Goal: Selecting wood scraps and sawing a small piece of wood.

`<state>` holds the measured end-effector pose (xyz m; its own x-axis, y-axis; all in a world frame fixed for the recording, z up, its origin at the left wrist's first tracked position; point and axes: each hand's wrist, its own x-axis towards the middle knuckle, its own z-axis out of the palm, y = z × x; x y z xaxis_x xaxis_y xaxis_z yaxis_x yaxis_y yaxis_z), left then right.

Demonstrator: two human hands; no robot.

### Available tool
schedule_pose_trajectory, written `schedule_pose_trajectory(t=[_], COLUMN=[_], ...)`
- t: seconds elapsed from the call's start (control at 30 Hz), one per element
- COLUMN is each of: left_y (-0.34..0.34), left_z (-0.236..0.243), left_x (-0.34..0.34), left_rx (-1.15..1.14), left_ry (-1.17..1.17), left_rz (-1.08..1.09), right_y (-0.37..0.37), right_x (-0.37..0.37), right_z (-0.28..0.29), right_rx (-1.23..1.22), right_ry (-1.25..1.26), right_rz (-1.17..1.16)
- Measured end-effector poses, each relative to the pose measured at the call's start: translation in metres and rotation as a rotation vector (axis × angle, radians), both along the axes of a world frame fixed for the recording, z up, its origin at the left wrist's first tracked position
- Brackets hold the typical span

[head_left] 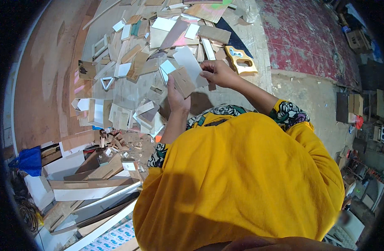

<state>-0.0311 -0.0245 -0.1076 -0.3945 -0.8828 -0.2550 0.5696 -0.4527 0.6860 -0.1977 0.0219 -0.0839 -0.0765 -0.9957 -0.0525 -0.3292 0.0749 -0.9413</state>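
Observation:
My left hand [177, 96] grips a small brown wooden board [182, 82] with a pale white piece [167, 67] behind it. My right hand [217, 73] pinches the right edge of a larger whitish board [188, 62], which lies partly behind the brown one. Beneath and around both hands are many loose offcuts in wood, white, pink and green, such as a pinkish board [177, 33]. A handsaw with a yellow handle [241, 58] and dark blade lies just right of my right hand.
A large plywood sheet [45, 71] stands at the left. Piled scrap boards [89, 184] and a blue cloth or bag [31, 161] fill the lower left. A red, paint-stained floor [300, 42] is at the upper right, with boxes [353, 104] and clutter along the right.

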Motion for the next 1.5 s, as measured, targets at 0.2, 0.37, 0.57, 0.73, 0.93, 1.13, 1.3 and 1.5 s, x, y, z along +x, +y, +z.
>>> schedule_pose_trajectory(t=[0.2, 0.37, 0.57, 0.73, 0.93, 1.13, 1.3, 1.5], left_y=[-0.002, -0.011, -0.027, -0.031, -0.025, -0.019, -0.011, -0.008], left_z=[0.000, -0.003, -0.013, -0.006, 0.017, 0.015, 0.031, 0.030], left_x=[0.003, 0.007, 0.020, 0.024, 0.021, 0.018, 0.009, 0.008], left_rx=[0.039, 0.170, 0.182, 0.175, 0.213, 0.048, -0.011, 0.022], left_ry=[0.027, 0.071, 0.098, 0.118, 0.154, 0.165, 0.100, 0.097], left_rz=[0.025, 0.111, 0.135, 0.127, 0.107, -0.013, -0.027, 0.027], right_y=[-0.003, -0.006, 0.006, 0.004, -0.003, -0.020, -0.027, -0.024], right_x=[-0.001, -0.013, -0.009, -0.008, -0.019, -0.006, -0.003, 0.006], right_z=[-0.006, -0.022, -0.049, -0.050, -0.061, 0.008, 0.005, 0.019], right_rx=[0.139, 0.369, 0.336, 0.297, 0.073, 0.163, 0.063, 0.084], right_ry=[-0.197, -0.295, 0.573, 0.659, 0.395, -0.312, -0.208, -0.118], right_rz=[0.000, -0.151, -0.101, -0.103, -0.087, -0.003, 0.036, 0.058])
